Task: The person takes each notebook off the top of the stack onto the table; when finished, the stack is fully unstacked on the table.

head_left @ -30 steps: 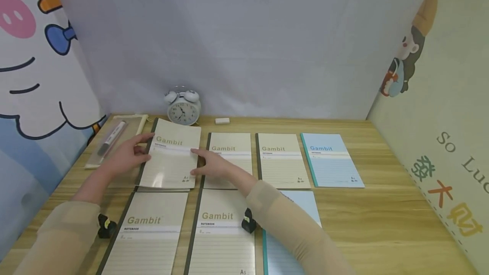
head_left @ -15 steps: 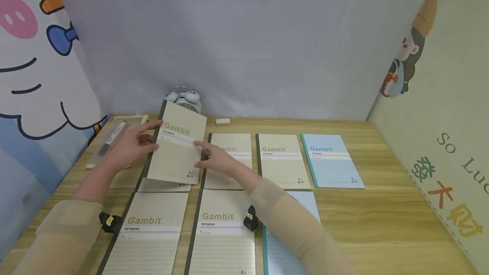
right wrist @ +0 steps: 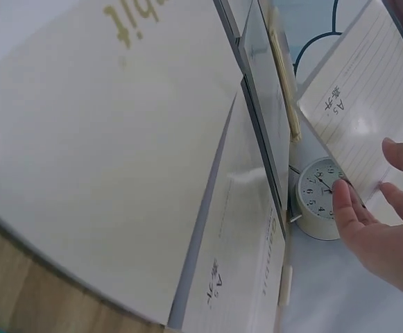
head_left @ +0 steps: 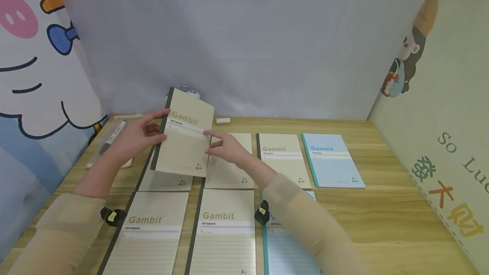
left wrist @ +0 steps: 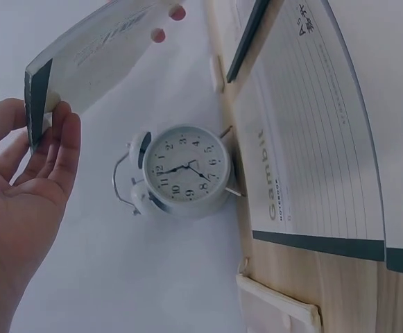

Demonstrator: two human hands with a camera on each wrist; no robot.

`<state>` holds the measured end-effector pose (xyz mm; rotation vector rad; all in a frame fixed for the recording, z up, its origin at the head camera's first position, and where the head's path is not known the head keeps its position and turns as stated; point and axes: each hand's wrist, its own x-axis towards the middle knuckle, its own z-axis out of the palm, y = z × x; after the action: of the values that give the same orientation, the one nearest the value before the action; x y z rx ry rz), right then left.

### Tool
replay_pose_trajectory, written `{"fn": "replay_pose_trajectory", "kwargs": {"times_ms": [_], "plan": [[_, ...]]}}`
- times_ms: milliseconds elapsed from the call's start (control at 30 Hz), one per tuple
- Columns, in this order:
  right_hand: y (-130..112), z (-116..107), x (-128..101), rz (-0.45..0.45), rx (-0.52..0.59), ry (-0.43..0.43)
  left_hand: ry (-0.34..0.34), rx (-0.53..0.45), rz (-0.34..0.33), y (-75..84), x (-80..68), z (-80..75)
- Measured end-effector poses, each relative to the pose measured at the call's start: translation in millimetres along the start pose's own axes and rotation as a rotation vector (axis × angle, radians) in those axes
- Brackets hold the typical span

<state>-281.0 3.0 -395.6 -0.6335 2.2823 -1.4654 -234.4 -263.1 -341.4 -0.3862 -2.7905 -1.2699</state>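
Note:
A beige Gambit notebook [head_left: 183, 150] with a dark spine is raised and tilted over the back-left of the table. My left hand [head_left: 133, 139] grips its spine edge, thumb on the near side and fingers curled behind in the left wrist view. At the opposite edge, my right hand [head_left: 229, 150] pinches the notebook between thumb and fingers. Below it lies another beige notebook [head_left: 164, 183], partly covered. A second flat beige notebook [head_left: 233, 173] sits under my right hand. The white alarm clock [left wrist: 187, 163] is mostly hidden behind the raised notebook in the head view.
Several more notebooks lie in two rows, among them a beige one [head_left: 284, 164] and a blue one [head_left: 332, 164] at the back right. A marker [head_left: 113, 137] rests on a pouch at the left. A white eraser [head_left: 223, 121] lies near the back wall.
Both hands have lifted the beige notebook up and to the right, off the notebook beneath. It has tilted upright and now covers most of the clock.

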Motion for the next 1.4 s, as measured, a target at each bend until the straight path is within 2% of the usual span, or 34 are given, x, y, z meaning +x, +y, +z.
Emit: {"fn": "replay_pose_trajectory", "kwargs": {"times_ms": [167, 333, 700, 867, 1000, 1167, 1400], "plan": [[-5, -14, -6, 0.012, 0.011, 0.029, 0.014, 0.026, -0.042, 14.4, 2.6, 3.3], [-11, -32, -14, 0.023, 0.056, 0.062, 0.016, -0.001, -0.027, 27.8, 5.5, 6.5], [-31, -77, -39, -0.049, 0.096, 0.141, 0.023, -0.301, 0.044, 66.7, 10.8, 16.0], [-34, -93, -50, -0.109, 0.096, 0.154, 0.038, -0.35, 0.11, 84.7, 9.1, 22.2], [-36, -105, -61, -0.122, 0.126, 0.153, 0.041, -0.338, 0.17, 95.9, 9.6, 27.8], [-39, -121, -74, -0.163, 0.132, 0.168, 0.06, -0.268, 0.218, 109.8, 14.0, 35.1], [-42, -140, -94, -0.205, 0.072, 0.209, 0.114, -0.105, 0.262, 131.3, 17.4, 44.8]]}}
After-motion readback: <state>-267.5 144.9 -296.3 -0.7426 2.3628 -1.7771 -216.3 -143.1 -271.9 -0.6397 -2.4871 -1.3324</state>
